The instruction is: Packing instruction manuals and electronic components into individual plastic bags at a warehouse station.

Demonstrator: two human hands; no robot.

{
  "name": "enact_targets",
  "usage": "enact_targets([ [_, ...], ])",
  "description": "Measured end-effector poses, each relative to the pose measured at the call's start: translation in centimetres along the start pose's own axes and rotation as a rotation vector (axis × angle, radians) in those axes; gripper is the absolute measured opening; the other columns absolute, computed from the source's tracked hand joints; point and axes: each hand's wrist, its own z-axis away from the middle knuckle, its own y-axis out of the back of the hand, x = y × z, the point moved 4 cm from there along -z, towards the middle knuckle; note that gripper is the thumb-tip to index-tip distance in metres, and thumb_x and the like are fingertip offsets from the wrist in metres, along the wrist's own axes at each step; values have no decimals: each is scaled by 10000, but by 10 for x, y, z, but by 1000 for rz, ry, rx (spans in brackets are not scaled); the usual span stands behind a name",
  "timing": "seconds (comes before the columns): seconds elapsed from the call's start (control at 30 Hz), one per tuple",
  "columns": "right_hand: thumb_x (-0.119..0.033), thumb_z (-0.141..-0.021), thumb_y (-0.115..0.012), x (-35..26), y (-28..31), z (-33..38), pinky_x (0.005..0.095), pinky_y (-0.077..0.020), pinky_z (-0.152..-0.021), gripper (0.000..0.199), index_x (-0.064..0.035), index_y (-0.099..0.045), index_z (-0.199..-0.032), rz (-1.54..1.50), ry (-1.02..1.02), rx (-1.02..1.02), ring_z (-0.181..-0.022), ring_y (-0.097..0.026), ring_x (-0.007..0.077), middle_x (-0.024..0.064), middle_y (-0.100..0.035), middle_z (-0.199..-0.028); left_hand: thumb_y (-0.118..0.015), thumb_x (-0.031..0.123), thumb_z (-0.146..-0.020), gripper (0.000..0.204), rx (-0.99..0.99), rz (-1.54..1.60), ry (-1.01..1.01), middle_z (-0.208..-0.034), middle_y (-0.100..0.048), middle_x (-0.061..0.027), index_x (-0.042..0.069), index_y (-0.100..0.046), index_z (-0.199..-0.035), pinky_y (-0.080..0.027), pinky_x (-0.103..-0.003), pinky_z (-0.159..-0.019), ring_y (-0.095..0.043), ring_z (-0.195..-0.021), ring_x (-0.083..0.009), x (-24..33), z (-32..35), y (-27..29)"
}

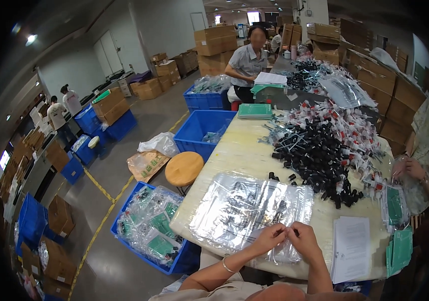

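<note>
My left hand [271, 237] and my right hand [303, 240] meet at the near edge of the table, fingers pinched together. Between them they grip the edge of a clear plastic bag [283, 255], whose thin film hangs below my fingertips. Under and beyond my hands lies a shiny pile of flat clear plastic bags [224, 208]. Past these, black caps [314, 155] form a heap with metal rods [280, 134] and white-and-red plastic pieces [352, 131]. A stack of printed white sheets [351, 246] lies right of my right hand.
Green printed cards [399, 251] lie at the table's right edge. A person's hand [415, 169] holds clear plastic there. Another person [248, 62] sits at the far end. A blue crate of bagged items [149, 226], a round wooden stool [184, 169] and another blue crate [202, 120] stand left.
</note>
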Motion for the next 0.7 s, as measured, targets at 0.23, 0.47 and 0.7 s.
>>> enact_targets([
  [0.23,-154,-827,-591,0,-1,1,348,-407,-528,201,7,-556,-714,38,7,3,-551,-523,266,147,-535,-622,-486,101,-924,113,-37,23,-15,-797,-557,-2,16,-535,-981,-433,-203,-655,-513,-725,-48,-2,0,0],
  [0.47,-152,-824,-593,-1,-2,0,350,-409,-527,194,6,-557,-719,19,13,-4,-549,-525,269,149,-536,-622,-492,116,-929,118,-11,-23,-7,-775,-552,7,22,-536,-983,-423,-193,-628,-506,-698,-39,-7,0,1],
  [0.7,-159,-824,-599,1,-1,0,349,-415,-531,183,3,-572,-744,34,3,-21,-552,-532,272,149,-543,-628,-531,117,-890,90,67,15,-67,-665,-492,24,27,-538,-889,-356,-218,-526,-403,-595,-38,-2,0,-3],
])
